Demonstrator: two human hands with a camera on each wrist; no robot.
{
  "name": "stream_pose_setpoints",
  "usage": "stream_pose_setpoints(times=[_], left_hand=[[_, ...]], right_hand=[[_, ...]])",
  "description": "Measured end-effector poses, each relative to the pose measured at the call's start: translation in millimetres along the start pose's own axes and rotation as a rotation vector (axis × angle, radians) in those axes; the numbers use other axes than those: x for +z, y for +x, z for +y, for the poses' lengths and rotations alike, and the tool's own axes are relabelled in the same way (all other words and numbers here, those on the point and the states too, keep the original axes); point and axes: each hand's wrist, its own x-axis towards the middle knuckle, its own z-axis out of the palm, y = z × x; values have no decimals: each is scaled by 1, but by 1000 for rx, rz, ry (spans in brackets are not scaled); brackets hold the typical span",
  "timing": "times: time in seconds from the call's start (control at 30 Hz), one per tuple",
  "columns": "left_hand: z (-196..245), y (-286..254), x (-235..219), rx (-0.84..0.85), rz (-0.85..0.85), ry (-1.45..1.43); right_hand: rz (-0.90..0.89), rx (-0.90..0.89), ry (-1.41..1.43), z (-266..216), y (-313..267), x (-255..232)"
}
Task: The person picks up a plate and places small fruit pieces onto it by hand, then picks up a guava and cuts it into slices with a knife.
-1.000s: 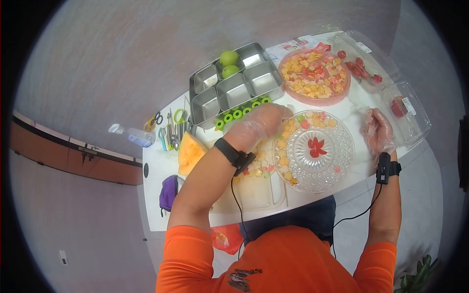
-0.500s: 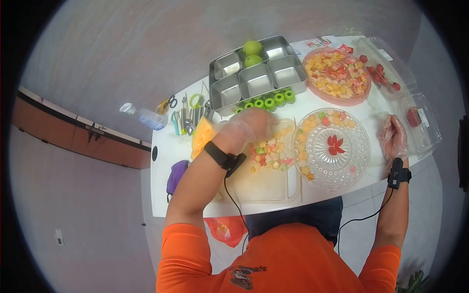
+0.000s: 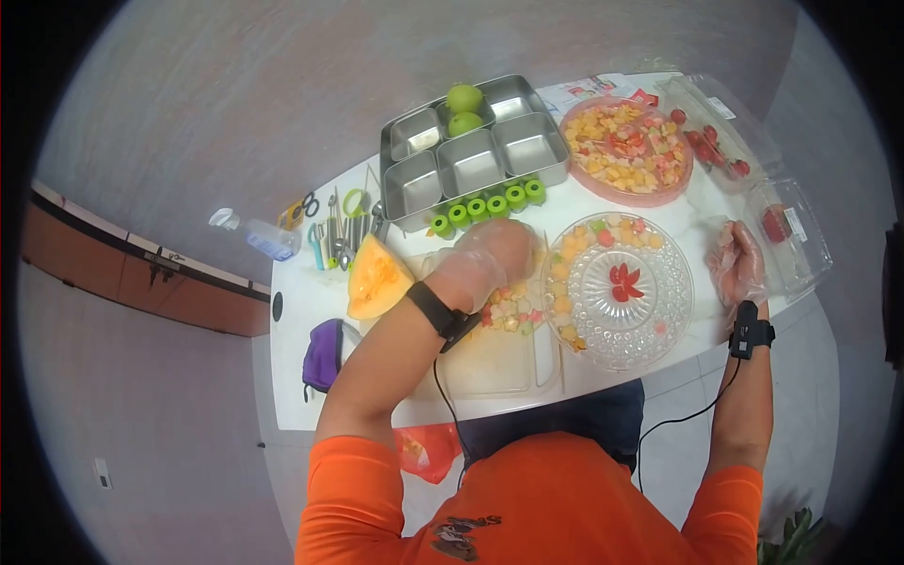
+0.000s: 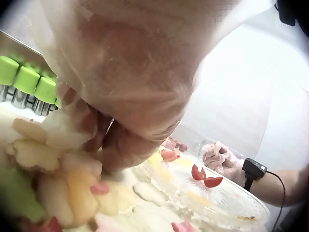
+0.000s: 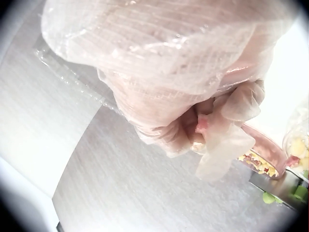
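My left hand [image 3: 490, 256], in a clear plastic glove, reaches down with bent fingers into small fruit shapes [image 3: 511, 315] heaped on the cutting board [image 3: 485, 369]. In the left wrist view its fingertips are right among pale, orange and pink pieces [image 4: 79, 195]. Beside the board is a round glass plate [image 3: 650, 347], with fruit along its upper and left rim and red petal-like slices [image 3: 625, 282] at its centre. My gloved right hand [image 3: 737, 264] stays curled right of the plate. A pink bit [image 5: 202, 124] shows at its fingers; I cannot tell whether they pinch it.
Green-topped cutters [image 3: 477, 209] line the front of a steel tray [image 3: 407, 218] bearing two green fruits. Behind the plate stands a pink divided dish [image 3: 629, 196] of cut fruit. Strawberry boxes [image 3: 800, 254] are on the right. A melon wedge [image 3: 379, 280], tools and a purple pouch [image 3: 323, 355] lie left.
My left hand has moved left from the glass plate's upper left rim to the fruit heap on the board. My right hand keeps its place. The head view has shifted a little.
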Motion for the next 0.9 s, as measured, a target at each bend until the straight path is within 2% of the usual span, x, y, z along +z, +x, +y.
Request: stream_pose_setpoints(times=[0.07, 0.2, 0.37, 0.43, 0.6, 0.8, 0.9], left_hand=[[3, -3, 0, 1, 67, -3], [7, -4, -1, -26, 35, -35], [8, -2, 14, -44, 178, 37], [8, -2, 14, -55, 181, 30], [9, -2, 18, -82, 163, 78], [13, -7, 12, -6, 198, 143], [8, -8, 10, -31, 225, 35]], right_hand=[[4, 1, 3, 0, -1, -1], [-13, -4, 6, -2, 0, 1], [44, -7, 24, -1, -4, 8], [-21, -8, 8, -1, -3, 3], [-16, -2, 4, -1, -6, 5], [-5, 0, 3, -3, -5, 5], [-34, 2, 6, -1, -3, -1]])
